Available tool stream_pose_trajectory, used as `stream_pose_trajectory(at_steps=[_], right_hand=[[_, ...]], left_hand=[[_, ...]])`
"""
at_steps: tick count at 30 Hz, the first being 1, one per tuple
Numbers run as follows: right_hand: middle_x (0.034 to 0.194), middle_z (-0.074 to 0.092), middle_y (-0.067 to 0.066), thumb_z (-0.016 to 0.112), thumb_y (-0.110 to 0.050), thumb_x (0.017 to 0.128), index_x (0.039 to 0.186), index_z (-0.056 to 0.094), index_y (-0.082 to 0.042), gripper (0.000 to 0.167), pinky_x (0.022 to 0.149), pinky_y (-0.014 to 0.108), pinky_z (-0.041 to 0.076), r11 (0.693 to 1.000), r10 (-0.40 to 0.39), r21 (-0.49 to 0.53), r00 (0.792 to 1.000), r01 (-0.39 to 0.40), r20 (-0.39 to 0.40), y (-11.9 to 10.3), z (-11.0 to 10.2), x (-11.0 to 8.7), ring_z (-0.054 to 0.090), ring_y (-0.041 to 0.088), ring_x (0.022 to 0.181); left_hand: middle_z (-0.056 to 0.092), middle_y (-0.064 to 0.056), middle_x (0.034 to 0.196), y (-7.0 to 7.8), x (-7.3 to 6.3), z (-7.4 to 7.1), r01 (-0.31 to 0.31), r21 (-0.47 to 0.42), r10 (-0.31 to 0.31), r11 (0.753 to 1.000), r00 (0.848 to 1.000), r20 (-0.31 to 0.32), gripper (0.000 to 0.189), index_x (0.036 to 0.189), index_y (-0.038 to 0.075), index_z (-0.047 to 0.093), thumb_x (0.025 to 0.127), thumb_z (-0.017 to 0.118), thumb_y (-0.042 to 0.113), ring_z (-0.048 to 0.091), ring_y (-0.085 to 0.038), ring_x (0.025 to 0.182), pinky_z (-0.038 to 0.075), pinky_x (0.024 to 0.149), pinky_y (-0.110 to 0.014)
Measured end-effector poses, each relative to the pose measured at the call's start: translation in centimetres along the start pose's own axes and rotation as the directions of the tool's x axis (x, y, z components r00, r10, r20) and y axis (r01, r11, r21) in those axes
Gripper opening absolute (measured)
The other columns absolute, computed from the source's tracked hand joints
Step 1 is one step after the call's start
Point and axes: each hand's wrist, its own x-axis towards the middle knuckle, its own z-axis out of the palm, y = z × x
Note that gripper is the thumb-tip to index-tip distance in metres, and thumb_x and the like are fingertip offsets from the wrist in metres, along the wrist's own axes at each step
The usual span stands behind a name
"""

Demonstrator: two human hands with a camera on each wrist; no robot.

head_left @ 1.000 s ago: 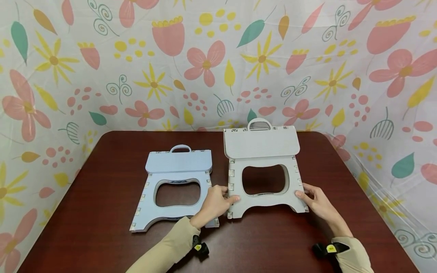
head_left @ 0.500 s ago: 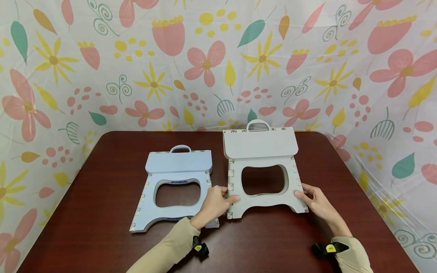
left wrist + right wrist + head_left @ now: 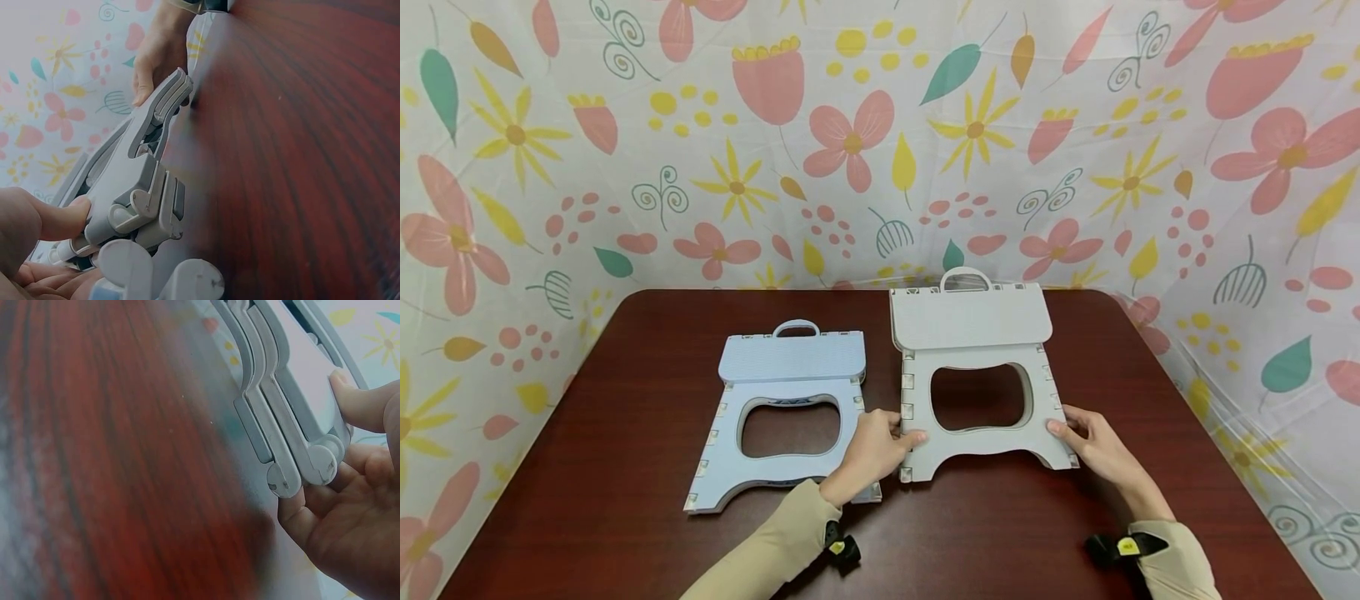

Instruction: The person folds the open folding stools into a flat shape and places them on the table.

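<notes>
A white folding step stool (image 3: 977, 440), folded flat with its loop handle at the far end, is held between both hands. My left hand (image 3: 872, 450) grips its lower left leg, thumb on the upper face and fingers beneath. At the lower right leg, my right hand (image 3: 1101, 446) pinches the edge the same way. In the right wrist view the fingers (image 3: 297, 519) curl under the foot of the stool. A light blue folding step stool (image 3: 797, 358), also folded, lies to the left; the left forearm and hand cover part of its right leg.
Both stools are over a dark red-brown wooden table (image 3: 625, 400). A white curtain with a flower print (image 3: 850, 208) hangs behind the table and along its sides. Black wrist cameras (image 3: 842, 546) are strapped over the beige sleeves.
The far end of the white stool, with its handle, has sunk slightly in the head view. Both hands keep their hold in nearly the same place, and the blue stool stays put.
</notes>
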Motion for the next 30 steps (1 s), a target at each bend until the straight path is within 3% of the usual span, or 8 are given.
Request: stream_pose_trajectory(at_steps=[7, 14, 30], right_hand=[[0.09, 0.064, -0.018, 0.054, -0.008, 0.099, 0.126, 0.051, 0.017, 0.037, 0.062, 0.023, 0.052, 1.0, 0.014, -0.011, 1.0, -0.014, 0.009, 0.07, -0.08, -0.04, 0.06, -0.002, 0.075], [0.091, 0.065, -0.015, 0.053, -0.008, 0.099, 0.126, 0.052, 0.017, 0.037, 0.061, 0.024, 0.052, 1.0, 0.012, -0.014, 1.0, -0.012, 0.025, 0.04, -0.12, -0.07, 0.061, -0.001, 0.074], [0.088, 0.068, -0.007, 0.052, -0.008, 0.1, 0.124, 0.054, 0.016, 0.034, 0.061, 0.024, 0.052, 1.0, 0.017, -0.019, 0.999, -0.016, 0.052, 0.21, -0.15, -0.01, 0.061, -0.001, 0.072]], left_hand=[[0.032, 0.008, 0.047, 0.08, -0.12, 0.0, -0.001, -0.008, 0.001, 1.0, 1.0, 0.012, 0.023, 0.077, 0.006, 0.068, 0.088, 0.072, 0.026, 0.025, -0.008, 0.044, 0.022, 0.045, -0.022], [0.035, 0.007, 0.046, 0.23, -0.18, -0.09, -0.001, -0.001, 0.001, 1.0, 1.0, 0.013, 0.022, 0.078, 0.006, 0.069, 0.088, 0.072, 0.026, 0.027, -0.008, 0.042, 0.023, 0.044, -0.021], [0.03, 0.009, 0.045, 0.48, -0.4, -0.09, 0.009, 0.029, -0.009, 1.0, 1.0, 0.001, 0.033, 0.063, 0.01, 0.058, 0.087, 0.073, 0.027, 0.026, -0.006, 0.042, 0.022, 0.043, -0.021]])
